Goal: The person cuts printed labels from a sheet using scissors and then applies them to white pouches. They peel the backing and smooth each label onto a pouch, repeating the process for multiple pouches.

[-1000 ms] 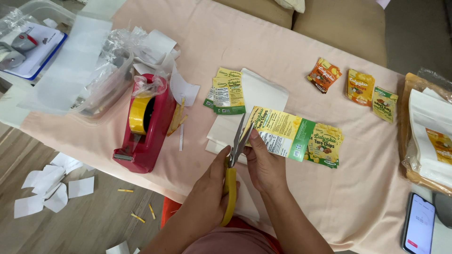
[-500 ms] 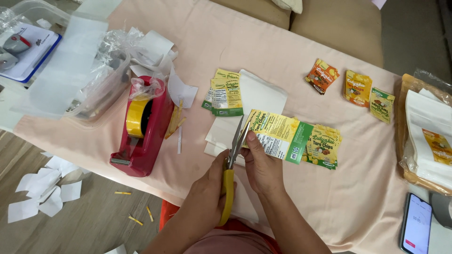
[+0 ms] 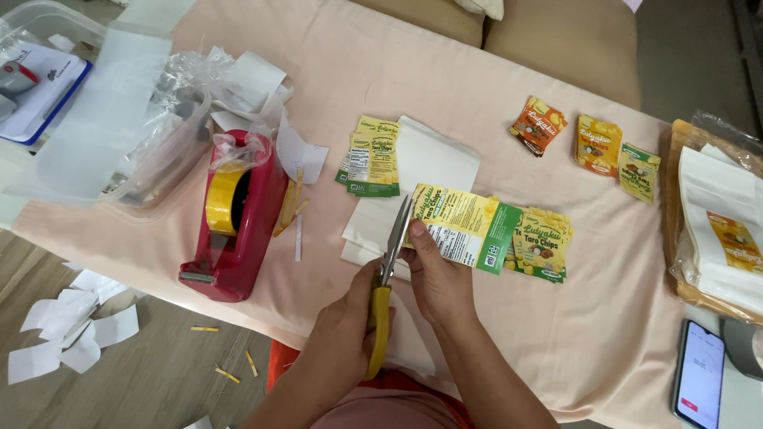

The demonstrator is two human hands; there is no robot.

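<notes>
1. Left hand [image 3: 343, 327]: closed around the yellow-handled scissors [image 3: 387, 278], blades slightly parted at the label's left edge.
2. Right hand [image 3: 439, 278]: fingers pinching the yellow-green label sheet [image 3: 469, 226], held just above the pink-covered worktop [image 3: 445, 87].
3. Red tape dispenser [image 3: 234, 222] stands to the left.

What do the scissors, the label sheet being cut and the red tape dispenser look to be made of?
Scissors: grey metal blades with a dull shine, and yellow handles, probably plastic. Label sheet: thin printed paper, perhaps sticker stock; it stays flat and its surface looks slightly glossy. Tape dispenser: smooth, shiny red moulded plastic, by its rounded body; its roll of yellow tape looks glossy.
</notes>
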